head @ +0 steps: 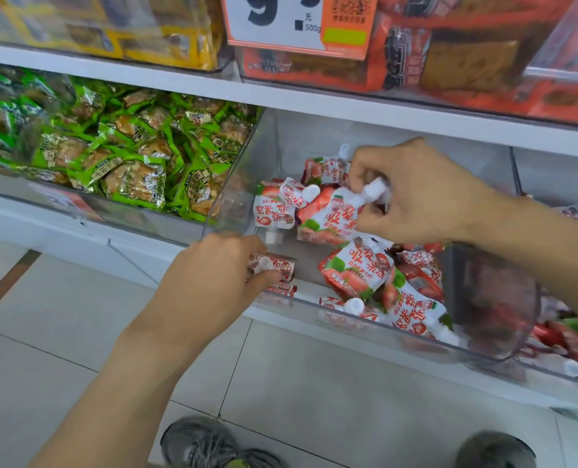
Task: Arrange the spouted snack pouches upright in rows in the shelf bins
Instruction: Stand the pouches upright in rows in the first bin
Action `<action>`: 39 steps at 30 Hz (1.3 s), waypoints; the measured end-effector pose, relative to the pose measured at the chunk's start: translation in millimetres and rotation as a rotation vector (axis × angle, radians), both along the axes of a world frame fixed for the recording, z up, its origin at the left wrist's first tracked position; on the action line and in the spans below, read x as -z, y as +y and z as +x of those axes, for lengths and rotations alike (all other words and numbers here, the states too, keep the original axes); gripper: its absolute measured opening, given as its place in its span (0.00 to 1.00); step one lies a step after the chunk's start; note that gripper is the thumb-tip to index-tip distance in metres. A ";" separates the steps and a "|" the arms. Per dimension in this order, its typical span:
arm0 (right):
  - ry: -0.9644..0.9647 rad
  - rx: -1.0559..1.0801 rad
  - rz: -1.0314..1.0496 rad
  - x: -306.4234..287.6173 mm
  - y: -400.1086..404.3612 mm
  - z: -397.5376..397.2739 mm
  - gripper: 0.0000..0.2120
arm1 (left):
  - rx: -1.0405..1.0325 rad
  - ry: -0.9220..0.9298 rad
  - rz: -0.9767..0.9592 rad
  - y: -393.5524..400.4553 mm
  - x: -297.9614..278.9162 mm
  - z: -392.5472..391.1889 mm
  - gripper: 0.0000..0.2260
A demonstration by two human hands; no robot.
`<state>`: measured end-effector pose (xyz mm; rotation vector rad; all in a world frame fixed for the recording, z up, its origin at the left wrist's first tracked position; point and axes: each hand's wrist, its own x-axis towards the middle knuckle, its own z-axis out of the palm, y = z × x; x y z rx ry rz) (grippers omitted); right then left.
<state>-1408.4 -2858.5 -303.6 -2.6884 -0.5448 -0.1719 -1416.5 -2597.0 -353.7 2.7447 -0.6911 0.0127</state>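
Lower centre: your left hand [213,278] pinched a strawberry pouch [282,266] at the clear bin's [348,327] front corner. Centre right, farther in: your right hand [416,194] gripped another pouch's white spout [375,190] above the jumbled pouches [358,268].

Price card [280,21] clipped above my bin: I read a large black "9", a smaller "9" beside it, the character "元" and "500g" beneath; its orange right part carried a QR code, unreadable. Pouches [362,268] in my bin bore red Chinese lettering, too tilted and blurred for me to make out. Green packets [135,177]: print illegible.
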 end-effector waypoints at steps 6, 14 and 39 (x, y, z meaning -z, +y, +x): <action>0.311 -0.133 -0.303 -17.6 14.9 -8.8 0.31 | 0.021 -0.019 -0.120 -9.6 1.0 -5.8 0.20; 0.440 -0.370 -0.429 27.4 77.0 59.7 0.44 | -0.025 0.139 -0.131 -10.4 5.6 1.1 0.05; 0.234 -0.060 -0.019 31.6 51.9 89.3 0.20 | -0.144 -0.115 -0.294 11.3 -36.9 -4.3 0.19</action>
